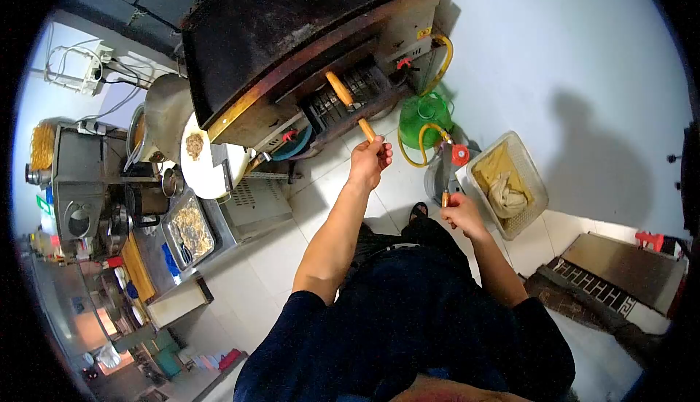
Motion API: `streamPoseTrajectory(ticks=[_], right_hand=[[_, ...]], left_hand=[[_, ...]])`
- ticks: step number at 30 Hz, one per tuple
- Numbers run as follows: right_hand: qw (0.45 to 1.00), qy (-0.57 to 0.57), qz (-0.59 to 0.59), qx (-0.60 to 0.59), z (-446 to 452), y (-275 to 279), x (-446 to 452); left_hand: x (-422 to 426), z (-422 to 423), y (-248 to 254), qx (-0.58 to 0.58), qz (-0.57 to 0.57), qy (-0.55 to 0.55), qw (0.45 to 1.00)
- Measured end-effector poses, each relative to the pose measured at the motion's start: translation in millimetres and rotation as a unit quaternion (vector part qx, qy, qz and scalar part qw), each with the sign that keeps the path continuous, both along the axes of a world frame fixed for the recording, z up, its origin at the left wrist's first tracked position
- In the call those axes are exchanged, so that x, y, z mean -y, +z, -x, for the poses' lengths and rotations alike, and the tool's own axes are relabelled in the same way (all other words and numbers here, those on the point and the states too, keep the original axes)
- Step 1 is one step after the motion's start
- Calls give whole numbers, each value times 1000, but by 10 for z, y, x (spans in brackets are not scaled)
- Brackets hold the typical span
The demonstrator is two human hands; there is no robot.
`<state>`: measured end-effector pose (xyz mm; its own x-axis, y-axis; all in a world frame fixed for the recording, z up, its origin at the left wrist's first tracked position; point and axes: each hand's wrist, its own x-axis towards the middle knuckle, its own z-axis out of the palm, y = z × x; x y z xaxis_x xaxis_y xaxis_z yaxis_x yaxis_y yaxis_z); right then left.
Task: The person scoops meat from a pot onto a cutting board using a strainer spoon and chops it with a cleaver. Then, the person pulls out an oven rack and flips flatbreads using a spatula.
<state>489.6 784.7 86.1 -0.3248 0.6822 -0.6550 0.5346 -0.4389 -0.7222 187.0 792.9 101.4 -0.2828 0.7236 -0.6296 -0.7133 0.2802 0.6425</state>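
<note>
My left hand is closed around the lower end of a short wooden handle. The handle points toward the pulled-out grill rack under the griddle; what its upper end joins is hard to make out. A thicker wooden handle lies over that rack, just above. On the right, my right hand grips a tool with a wooden handle and a flat, dark metal blade pointing away from me. The blade overlaps a gas cylinder with a red valve knob behind it.
A large black griddle stands ahead. Beside it are a green jug, a yellow hose and a plastic basket with cloths. At left are a white board with minced food and a metal tray of food.
</note>
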Motion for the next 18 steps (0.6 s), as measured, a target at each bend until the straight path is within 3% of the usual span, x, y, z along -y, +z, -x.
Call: streamPoseTrajectory(ticks=[8, 13, 17, 18], right_hand=[[997, -7, 17, -81, 34, -107, -314], [998, -3, 5, -69, 85, -85, -360], [997, 23, -21, -68, 60, -143, -364], [997, -3, 4, -79, 84, -5, -357]], left_hand=[[-429, 444, -66, -75, 24, 68, 995], [-760, 859, -76, -70, 9, 76, 995], [-705, 910, 52, -114, 24, 33, 993], [-651, 921, 188, -197, 81, -5, 977]])
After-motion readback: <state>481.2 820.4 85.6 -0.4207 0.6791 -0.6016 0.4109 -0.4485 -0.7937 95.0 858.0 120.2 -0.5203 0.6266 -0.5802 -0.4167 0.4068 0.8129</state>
